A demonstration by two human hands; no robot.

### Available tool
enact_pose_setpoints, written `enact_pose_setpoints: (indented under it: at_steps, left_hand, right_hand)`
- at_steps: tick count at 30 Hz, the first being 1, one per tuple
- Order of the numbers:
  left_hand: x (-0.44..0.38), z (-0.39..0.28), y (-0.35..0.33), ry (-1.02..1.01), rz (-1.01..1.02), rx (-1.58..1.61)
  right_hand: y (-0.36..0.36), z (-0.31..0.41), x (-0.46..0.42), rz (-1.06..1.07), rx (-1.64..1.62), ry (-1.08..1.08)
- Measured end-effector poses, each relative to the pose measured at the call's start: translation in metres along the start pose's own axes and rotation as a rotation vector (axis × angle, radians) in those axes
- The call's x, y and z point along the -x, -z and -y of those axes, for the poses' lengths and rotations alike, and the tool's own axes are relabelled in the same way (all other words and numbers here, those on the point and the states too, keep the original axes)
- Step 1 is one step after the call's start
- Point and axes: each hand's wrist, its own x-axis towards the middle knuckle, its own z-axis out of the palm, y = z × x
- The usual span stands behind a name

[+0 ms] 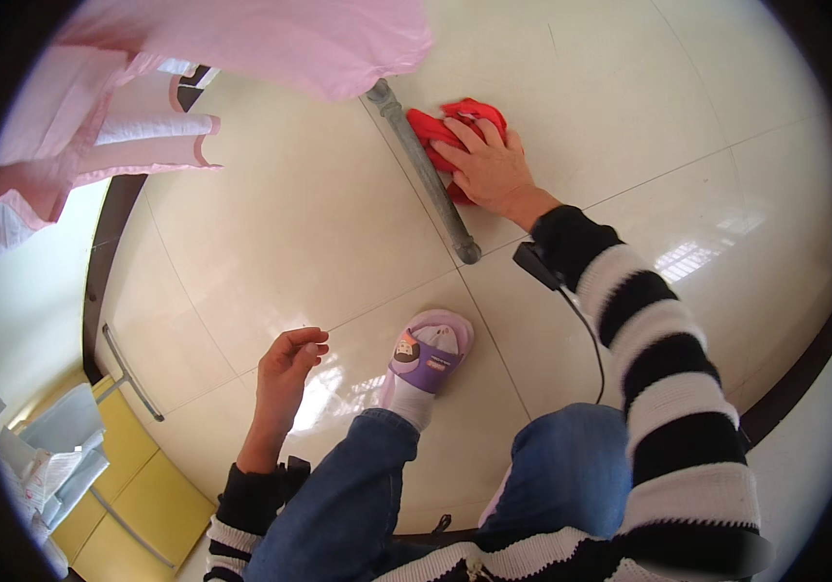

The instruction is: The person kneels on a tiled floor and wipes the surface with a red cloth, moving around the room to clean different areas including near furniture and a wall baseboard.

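My right hand (492, 167) lies spread over a crumpled red cloth (474, 113) on the tiled floor (263, 240). The fingers press into the cloth, and the palm hides part of it. Just left of the cloth runs a grey metal tube foot (423, 167) with a rounded end cap, its far end under a pink cover (300, 44). Above the floor, left of my slippered foot, I hold my left hand (286, 375) with its fingers loosely bent and nothing visible in it.
My foot wears a purple slipper (430, 356). A black device (536, 265) with a cable sits at my right wrist. Pink fabric (103, 124) hangs at the upper left. Papers (60, 465) lie by a yellow padded piece (140, 495); a thin metal foot (132, 375) stands beside it.
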Motion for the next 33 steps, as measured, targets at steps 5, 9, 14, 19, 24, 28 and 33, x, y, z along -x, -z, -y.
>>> enact_pose_setpoints:
  at_steps: [5,9,14,19,24,28,33]
  left_hand:
    - [-0.002,-0.001,-0.007,-0.043,0.013,-0.05]
    - [0.007,0.006,-0.005,-0.024,0.014,-0.046]
    - [0.009,0.003,-0.01,-0.005,0.015,-0.062]
    - [-0.002,-0.015,-0.037,-0.076,0.071,-0.15]
    - [-0.009,-0.021,-0.06,-0.144,0.121,-0.222]
    - [-0.003,-0.014,-0.057,-0.11,0.136,-0.276]
    - [-0.011,-0.029,-0.087,-0.112,0.199,-0.318]
  right_hand:
    - [-0.015,-0.133,-0.003,-0.121,0.509,-0.18]
    - [0.033,-0.245,0.055,0.16,0.295,-0.634]
    - [0.039,-0.088,0.073,-0.131,-0.024,-0.17]
    - [0.015,0.01,0.101,0.027,0.012,-0.147]
    - [0.037,-0.205,0.173,-0.085,0.328,-0.632]
    - [0.11,-0.241,0.241,-0.092,0.373,-0.423]
    - [0.136,-0.024,0.339,0.134,-0.485,-0.379]
